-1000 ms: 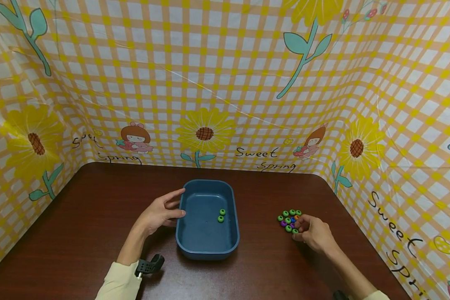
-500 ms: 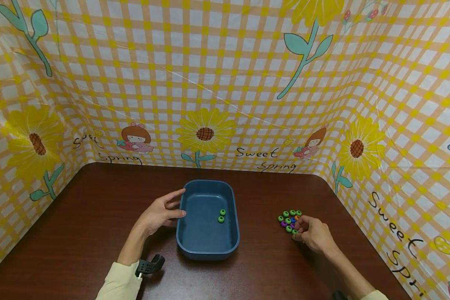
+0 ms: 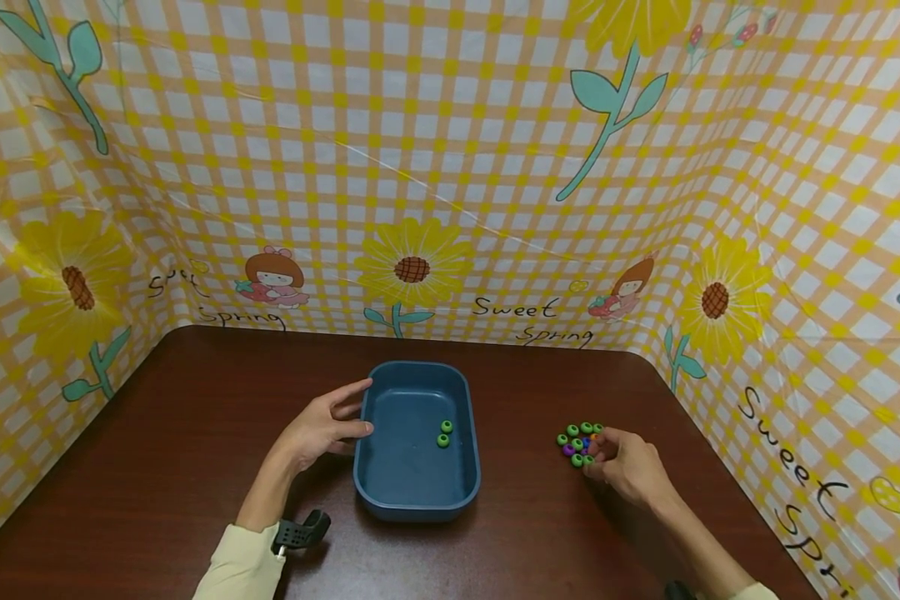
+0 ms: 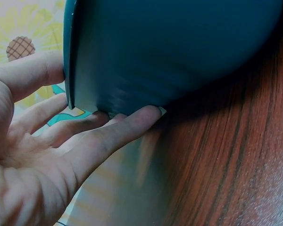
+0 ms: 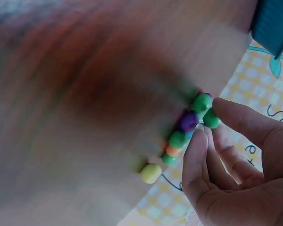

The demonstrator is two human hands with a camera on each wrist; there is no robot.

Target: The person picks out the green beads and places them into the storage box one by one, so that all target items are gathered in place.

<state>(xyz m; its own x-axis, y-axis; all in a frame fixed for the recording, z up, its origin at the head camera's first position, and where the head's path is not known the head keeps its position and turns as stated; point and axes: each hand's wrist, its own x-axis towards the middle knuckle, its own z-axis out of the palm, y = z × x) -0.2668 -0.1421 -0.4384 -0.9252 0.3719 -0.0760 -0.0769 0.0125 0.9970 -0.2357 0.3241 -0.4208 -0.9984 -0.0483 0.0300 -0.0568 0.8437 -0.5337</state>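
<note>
A blue rectangular plastic bin (image 3: 417, 492) stands on the table, with two green beads (image 3: 443, 440) inside at its right side. My left hand (image 3: 317, 429) rests against the bin's left wall, thumb tip at the rim. The left wrist view shows its extended fingers (image 4: 108, 136) touching the outer wall. To the right lies a cluster of round beads (image 3: 573, 431), mostly green, with purple, blue and orange ones. At its near right edge my right hand (image 3: 633, 467) pinches a green bead (image 5: 211, 118) between thumb and fingertip; other fingers hide part of the cluster.
The dark brown table (image 3: 525, 533) is enclosed at the back and both sides by a yellow checked cloth (image 3: 450, 167) with flowers. A black strap (image 3: 303, 530) is on the left wrist. A yellowish bead (image 5: 151, 173) shows in the right wrist view.
The right thumb has shifted slightly inward, and the green bead at it has moved a little left and away from me. The left hand and bin stay in place.
</note>
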